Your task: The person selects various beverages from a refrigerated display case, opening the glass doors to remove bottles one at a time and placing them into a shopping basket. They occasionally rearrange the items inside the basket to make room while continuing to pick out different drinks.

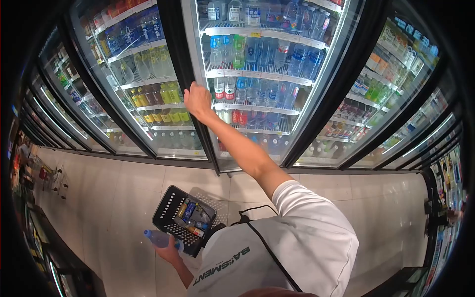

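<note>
My right hand [199, 101] is stretched out to a glass fridge door [205, 131], its fingers curled round the upright frame at the door's left edge. Behind the glass, shelves of drink bottles [252, 91] are lit up. Low on the left, my left hand [170, 251] is wrapped round a clear plastic bottle [159, 238] with a blue cap, held tilted on its side. Right beside that hand is a dark perforated shopping basket [166, 210] with several bottles and packs [193, 215] in it. Whether the basket hangs or stands is hidden.
More fridge doors curve away to the left [143, 74] and right [346, 114]. Pale floor tiles [123, 198] lie below them. A shopping trolley [57, 180] stands far left, and stocked shelves [448, 183] line the far right. A dark strap crosses my white shirt.
</note>
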